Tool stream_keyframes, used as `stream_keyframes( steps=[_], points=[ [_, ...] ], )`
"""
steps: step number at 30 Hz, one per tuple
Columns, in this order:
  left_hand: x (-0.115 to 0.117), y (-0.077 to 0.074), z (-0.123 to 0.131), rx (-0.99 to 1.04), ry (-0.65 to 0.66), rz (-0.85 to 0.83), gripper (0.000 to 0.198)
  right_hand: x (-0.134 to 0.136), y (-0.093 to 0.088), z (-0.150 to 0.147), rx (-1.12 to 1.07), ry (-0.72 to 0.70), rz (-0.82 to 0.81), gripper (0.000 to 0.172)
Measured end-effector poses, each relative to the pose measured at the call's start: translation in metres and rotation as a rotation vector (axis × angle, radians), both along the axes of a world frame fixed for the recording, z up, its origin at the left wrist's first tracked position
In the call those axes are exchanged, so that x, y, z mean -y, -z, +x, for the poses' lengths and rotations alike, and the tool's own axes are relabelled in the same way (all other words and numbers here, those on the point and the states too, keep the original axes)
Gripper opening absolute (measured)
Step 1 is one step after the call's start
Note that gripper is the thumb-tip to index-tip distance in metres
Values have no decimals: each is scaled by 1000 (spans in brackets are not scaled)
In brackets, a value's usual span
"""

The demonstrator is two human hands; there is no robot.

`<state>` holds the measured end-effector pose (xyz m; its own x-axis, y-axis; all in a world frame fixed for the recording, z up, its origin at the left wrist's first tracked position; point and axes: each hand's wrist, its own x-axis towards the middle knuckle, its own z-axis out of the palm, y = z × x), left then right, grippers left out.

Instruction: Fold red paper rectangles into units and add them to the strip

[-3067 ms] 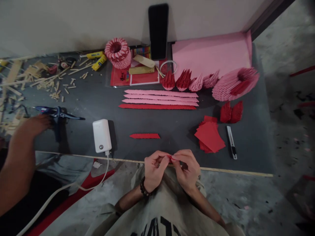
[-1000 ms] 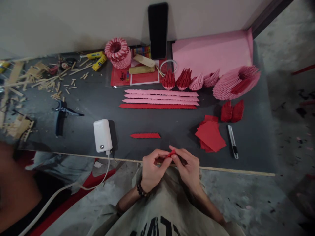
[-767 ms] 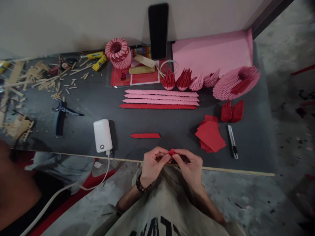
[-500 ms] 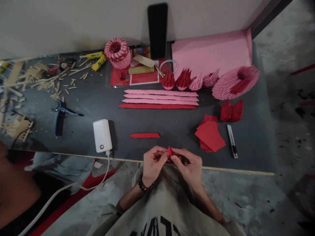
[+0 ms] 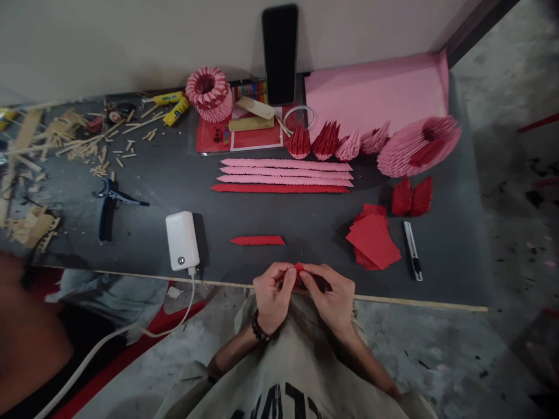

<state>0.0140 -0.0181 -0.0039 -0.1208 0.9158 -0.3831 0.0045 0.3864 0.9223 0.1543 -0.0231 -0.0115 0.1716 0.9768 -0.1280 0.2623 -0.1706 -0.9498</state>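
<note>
A small folded piece of red paper [image 5: 299, 268] is pinched between my two hands at the table's front edge; the fingers cover most of it. My left hand [image 5: 273, 294] grips it from the left with thumb and fingertips, and my right hand [image 5: 328, 294] pinches it from the right. Beyond the hands lies a short red strip of nested folded paper [image 5: 257, 240]. To the right is a fanned stack of red paper pieces [image 5: 374, 238], with a utility knife [image 5: 413, 251] beside it.
Long pink folded strips [image 5: 286, 171] and a red strip [image 5: 279, 188] lie mid-table. Behind them stand folded-paper clusters [image 5: 326, 141], a round paper model [image 5: 419, 145] and a phone [image 5: 280, 55]. Leftward are a cabled white power bank [image 5: 182, 240], a dark clamp-like tool [image 5: 107, 209] and a person [image 5: 30, 337].
Both hands have turned the red paper slightly; its pointed tip, upright before, now shows as a smaller, flatter patch. My right hand has shifted slightly left. Objects on the table stay put.
</note>
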Motion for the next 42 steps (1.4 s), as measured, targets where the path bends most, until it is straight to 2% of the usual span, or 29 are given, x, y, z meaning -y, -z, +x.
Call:
stream_keyframes(
  steps=[3,6,10,14,18,22,26,29,35,42],
  points=[
    [1,1,1,58,16,-25,25,-2,1,3,-106,23,-92,16],
    [-2,1,-3,134,88,-46,37,-5,2,5,-224,90,-167,18],
    [-5,0,-10,4,231,-11,33,-7,1,5,-317,149,-214,21],
    [-1,2,-11,-184,172,35,23,-5,1,3,-326,154,-225,24],
    [1,4,-7,-260,128,101,21,-2,2,0,-369,173,-211,22],
    [2,5,-4,-349,75,234,18,0,2,-5,-417,159,-211,21],
    [3,8,-6,-387,97,294,18,1,-2,-8,-398,167,-188,22],
    [3,8,-7,-341,61,258,18,2,-5,-8,-360,165,-167,19],
    [0,4,-3,-121,-37,124,26,5,-5,-10,-289,156,-107,17],
    [0,1,-4,14,-21,57,35,3,-3,-6,-175,70,-33,19]
  ],
)
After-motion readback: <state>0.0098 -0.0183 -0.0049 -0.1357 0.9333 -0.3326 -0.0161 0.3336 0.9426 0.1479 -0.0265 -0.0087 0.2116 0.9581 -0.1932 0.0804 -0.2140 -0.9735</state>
